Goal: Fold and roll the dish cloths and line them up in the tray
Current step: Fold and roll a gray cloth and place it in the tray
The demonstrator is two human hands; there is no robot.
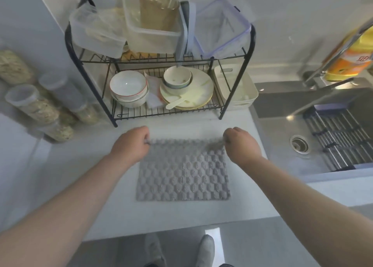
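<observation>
A grey textured dish cloth (183, 172) lies spread on the white counter in front of me. My left hand (132, 143) pinches its far left corner. My right hand (241, 143) pinches its far right corner, and the far edge is stretched between the two hands. A cream tray (250, 93) stands on the counter to the right of the dish rack, behind the cloth; I cannot see any cloth in it. Two more grey-blue cloths (186, 30) hang over the rack's top shelf.
A black wire dish rack (121, 113) holds bowls, plates and plastic boxes straight behind the cloth. Food jars (40, 109) lie at the left. A steel sink (314, 143) with a faucet is at the right, with a yellow bottle (351, 59) behind it. The counter edge runs near my feet.
</observation>
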